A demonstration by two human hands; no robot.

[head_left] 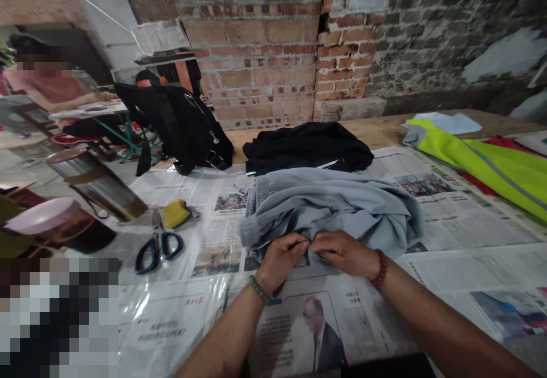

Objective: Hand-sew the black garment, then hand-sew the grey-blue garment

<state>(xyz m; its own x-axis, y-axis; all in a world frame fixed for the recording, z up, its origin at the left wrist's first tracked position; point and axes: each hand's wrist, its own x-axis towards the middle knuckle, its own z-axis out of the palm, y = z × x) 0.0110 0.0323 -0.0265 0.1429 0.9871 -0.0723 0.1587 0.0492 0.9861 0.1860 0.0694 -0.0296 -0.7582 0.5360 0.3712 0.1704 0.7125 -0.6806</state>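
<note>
Grey trousers with an elastic waistband (333, 201) lie bunched on the newspaper-covered table. At their near edge, my left hand (282, 258) is closed, thumb and fingers pinching the grey cloth. Right beside it, my right hand (344, 252) pinches the same cloth, the fingertips of both hands almost meeting. Whether something small sits between the fingers is hidden. A green bead bracelet (259, 289) circles my left wrist and a red one (378, 268) my right. Just behind the trousers rests a folded black garment (307, 145).
Scissors with blue handles (159, 247) lie left, near a yellow sponge-like piece (176, 214). Further left stand a steel flask (100, 184) and a pink-lidded cup of dark liquid (64, 227). A black bag (179, 124) sits behind. A neon vest (491, 161) lies right. Another person (55, 90) sits far left.
</note>
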